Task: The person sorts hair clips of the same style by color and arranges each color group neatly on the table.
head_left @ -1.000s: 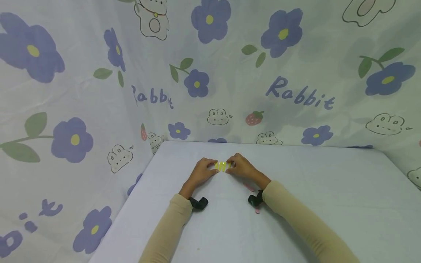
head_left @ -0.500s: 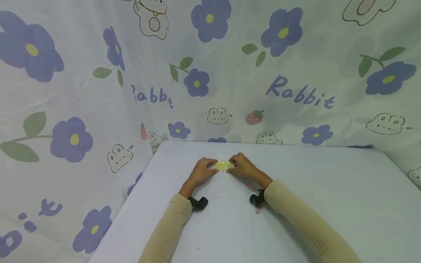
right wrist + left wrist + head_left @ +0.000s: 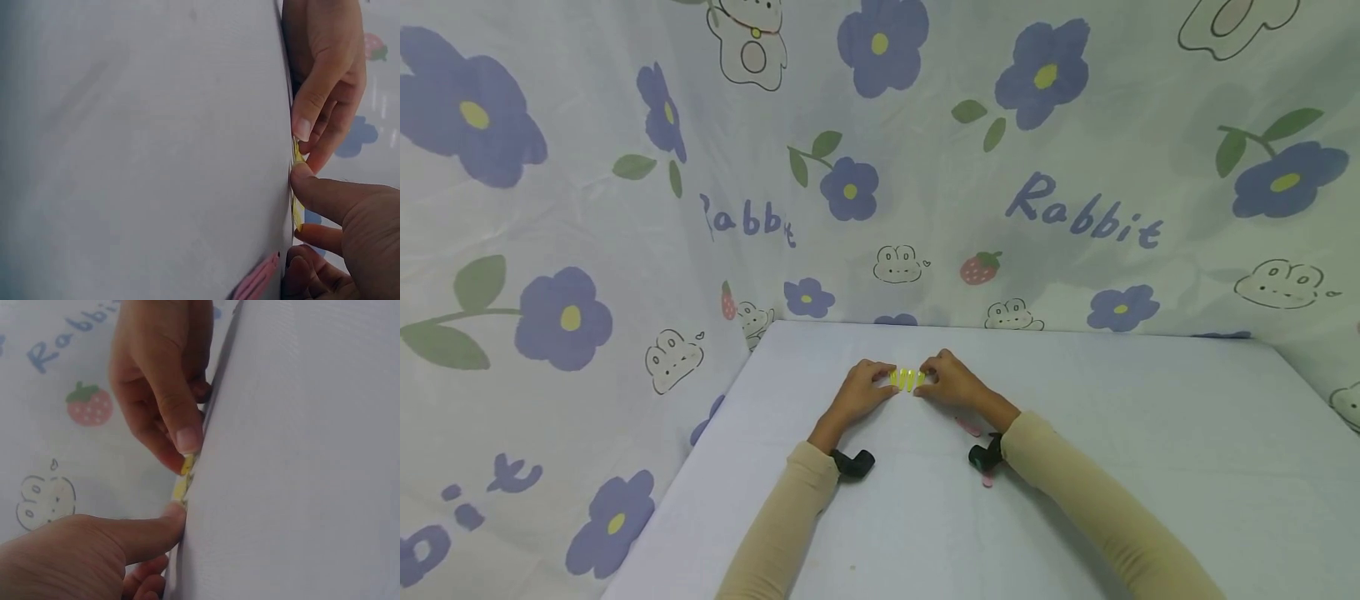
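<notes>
Several slim, shiny yellow pieces (image 3: 910,381) stand side by side in a short row on the white table. My left hand (image 3: 859,392) is at the left end, thumb and fingertips around the outermost piece. At the right end, my right hand (image 3: 958,383) pinches another yellow piece (image 3: 297,215) between thumb and index finger. In the left wrist view, yellow (image 3: 181,487) shows between the two thumbs, and the fingers hide most of the row. What kind of things the yellow pieces are, I cannot tell.
A slim pink object (image 3: 257,278) lies on the white table (image 3: 917,517) near my right wrist; another bit of pink (image 3: 987,481) shows under the black wrist camera (image 3: 985,456). Behind the table hangs a flower-and-rabbit patterned cloth (image 3: 925,167).
My right hand shifted slightly right, then a little back left, and the yellow piece in it now stands closer to the row. The left hand has stayed in place.
</notes>
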Available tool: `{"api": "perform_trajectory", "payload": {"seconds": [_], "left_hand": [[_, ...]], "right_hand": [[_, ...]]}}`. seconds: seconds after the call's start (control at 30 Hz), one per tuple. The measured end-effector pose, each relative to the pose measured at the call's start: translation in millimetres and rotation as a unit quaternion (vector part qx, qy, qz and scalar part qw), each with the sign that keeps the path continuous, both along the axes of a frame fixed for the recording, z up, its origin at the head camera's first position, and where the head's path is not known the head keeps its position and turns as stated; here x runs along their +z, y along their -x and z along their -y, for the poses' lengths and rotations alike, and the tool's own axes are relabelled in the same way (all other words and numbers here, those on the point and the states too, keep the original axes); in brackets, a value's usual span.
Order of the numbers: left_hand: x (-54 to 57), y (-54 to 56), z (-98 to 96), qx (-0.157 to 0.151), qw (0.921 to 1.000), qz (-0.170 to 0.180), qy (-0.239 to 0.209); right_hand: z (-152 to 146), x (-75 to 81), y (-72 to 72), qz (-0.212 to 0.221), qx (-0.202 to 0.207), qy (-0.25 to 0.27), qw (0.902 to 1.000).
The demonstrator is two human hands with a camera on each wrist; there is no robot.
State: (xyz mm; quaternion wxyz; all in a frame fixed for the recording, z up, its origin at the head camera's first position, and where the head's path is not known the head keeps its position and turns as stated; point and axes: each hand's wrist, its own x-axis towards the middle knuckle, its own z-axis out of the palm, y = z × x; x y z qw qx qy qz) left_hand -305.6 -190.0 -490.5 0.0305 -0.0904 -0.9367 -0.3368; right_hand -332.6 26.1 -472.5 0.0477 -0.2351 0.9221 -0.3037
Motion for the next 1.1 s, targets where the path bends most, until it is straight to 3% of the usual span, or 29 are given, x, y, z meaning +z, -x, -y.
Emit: {"api": "perform_trajectory", "payload": {"seconds": [1.1], "left_hand": [[1.1, 5.2, -8.8, 0.012, 0.9999, 0.007, -0.005]], "right_hand": [[-8.7, -2.7, 13.8, -0.019, 0.026, -0.007, 0.9995]]}}
